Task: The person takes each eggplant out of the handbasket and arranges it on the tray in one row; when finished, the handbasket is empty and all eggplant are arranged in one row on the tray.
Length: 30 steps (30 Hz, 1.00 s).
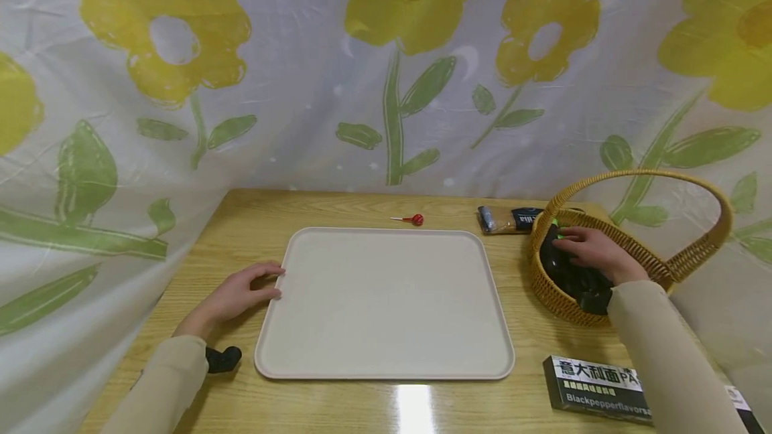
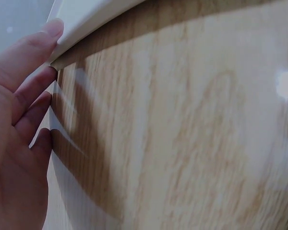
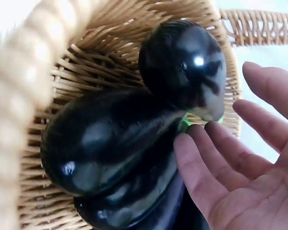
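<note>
left hand (image 1: 238, 292) loosely spread at left edge of cream rectangular tray (image 1: 386, 307), right hand (image 1: 594, 253) outstretched, holding nothing, fingertips at glossy black eggplants (image 3: 101, 143), inside tan woven basket (image 1: 553, 300)

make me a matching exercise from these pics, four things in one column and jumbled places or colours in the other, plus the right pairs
Things:
1. tray
2. lollipop
3. eggplants
4. printed box

Places or colours:
A. inside the wicker basket
B. red head, white stick
C. partly hidden by the right sleeve in the head view
D. pale, with rounded corners

Right pairs: 1-D, 2-B, 3-A, 4-C
</note>
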Available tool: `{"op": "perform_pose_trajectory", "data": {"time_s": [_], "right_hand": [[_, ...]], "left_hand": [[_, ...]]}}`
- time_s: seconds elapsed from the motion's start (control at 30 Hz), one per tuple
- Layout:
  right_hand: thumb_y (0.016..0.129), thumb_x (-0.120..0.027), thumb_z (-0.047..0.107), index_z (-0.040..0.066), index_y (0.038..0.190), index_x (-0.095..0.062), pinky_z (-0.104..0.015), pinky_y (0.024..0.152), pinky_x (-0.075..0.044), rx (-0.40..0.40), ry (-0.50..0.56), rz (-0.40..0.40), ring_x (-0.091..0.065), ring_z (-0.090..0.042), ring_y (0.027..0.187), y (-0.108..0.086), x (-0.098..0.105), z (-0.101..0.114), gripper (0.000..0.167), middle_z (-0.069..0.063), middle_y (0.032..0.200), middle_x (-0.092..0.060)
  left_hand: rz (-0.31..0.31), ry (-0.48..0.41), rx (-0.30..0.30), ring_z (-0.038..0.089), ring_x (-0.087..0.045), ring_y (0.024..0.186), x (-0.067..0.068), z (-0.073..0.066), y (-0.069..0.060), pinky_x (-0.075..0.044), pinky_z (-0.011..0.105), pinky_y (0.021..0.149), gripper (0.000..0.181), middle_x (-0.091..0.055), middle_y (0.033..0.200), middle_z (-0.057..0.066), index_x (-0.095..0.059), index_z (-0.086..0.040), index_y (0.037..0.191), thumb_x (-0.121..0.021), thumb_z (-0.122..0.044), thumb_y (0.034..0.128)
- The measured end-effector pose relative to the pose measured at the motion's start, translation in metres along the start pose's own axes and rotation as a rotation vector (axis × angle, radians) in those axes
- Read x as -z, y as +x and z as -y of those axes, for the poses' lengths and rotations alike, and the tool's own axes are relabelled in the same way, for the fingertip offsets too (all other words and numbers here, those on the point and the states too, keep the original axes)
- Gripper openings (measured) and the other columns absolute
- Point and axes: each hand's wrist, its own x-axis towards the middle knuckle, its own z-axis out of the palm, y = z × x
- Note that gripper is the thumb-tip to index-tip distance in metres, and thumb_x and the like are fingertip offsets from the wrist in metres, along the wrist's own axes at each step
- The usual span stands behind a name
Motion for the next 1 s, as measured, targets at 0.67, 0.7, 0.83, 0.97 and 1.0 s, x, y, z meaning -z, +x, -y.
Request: {"op": "perform_pose_trajectory", "data": {"time_s": [0.67, 0.7, 0.83, 0.97, 1.0], "right_hand": [[0.102, -0.054, 0.025, -0.002, 0.155, -0.01, -0.051, 0.099, -0.047, -0.062, 0.046, 0.138, -0.033, -0.05, 0.134, 0.0097, -0.0054, 0.0028, 0.074, -0.04, 0.149, -0.021], [0.101, -0.055, 0.024, -0.002, 0.155, -0.011, -0.052, 0.098, -0.047, -0.067, 0.042, 0.138, -0.034, -0.05, 0.134, 0.0093, -0.0056, 0.0037, 0.074, -0.04, 0.148, -0.022], [0.1, -0.057, 0.022, -0.002, 0.154, -0.016, -0.049, 0.095, -0.05, -0.079, 0.047, 0.131, -0.04, -0.046, 0.13, 0.0075, -0.0047, 0.0054, 0.072, -0.037, 0.146, -0.03], [0.099, -0.057, 0.022, -0.001, 0.154, -0.02, -0.05, 0.095, -0.049, -0.09, 0.062, 0.111, -0.04, -0.042, 0.13, 0.0053, -0.0002, 0.0042, 0.07, -0.034, 0.148, -0.029], [0.1, -0.056, 0.022, -0.001, 0.154, -0.02, -0.051, 0.096, -0.048, -0.094, 0.068, 0.109, -0.039, -0.043, 0.13, 0.0045, 0.0012, 0.0039, 0.069, -0.034, 0.149, -0.026]], "left_hand": [[0.009, 0.003, -0.002, 0.045, -0.034, 0.136, 0.0022, -0.0051, -0.0015, -0.026, 0.063, 0.109, 0.047, -0.046, 0.144, 0.022, -0.06, -0.008, 0.13, -0.07, -0.032, 0.091], [0.01, 0.0, -0.002, 0.045, -0.035, 0.136, 0.0022, -0.0051, -0.0015, -0.026, 0.063, 0.109, 0.047, -0.046, 0.144, 0.022, -0.06, -0.008, 0.13, -0.07, -0.033, 0.0909], [0.01, -0.004, -0.001, 0.045, -0.034, 0.136, 0.0017, -0.0043, -0.0012, -0.026, 0.063, 0.109, 0.048, -0.046, 0.144, 0.021, -0.06, -0.008, 0.13, -0.071, -0.033, 0.0908], [0.008, 0.001, 0.01, 0.044, -0.034, 0.137, 0.0008, -0.0038, -0.001, -0.026, 0.062, 0.11, 0.049, -0.046, 0.145, 0.02, -0.06, -0.009, 0.131, -0.071, -0.034, 0.0905], [0.007, 0.001, 0.011, 0.043, -0.034, 0.137, 0.0007, -0.0038, -0.0009, -0.026, 0.062, 0.11, 0.049, -0.046, 0.145, 0.02, -0.06, -0.009, 0.132, -0.071, -0.034, 0.0904]]}}
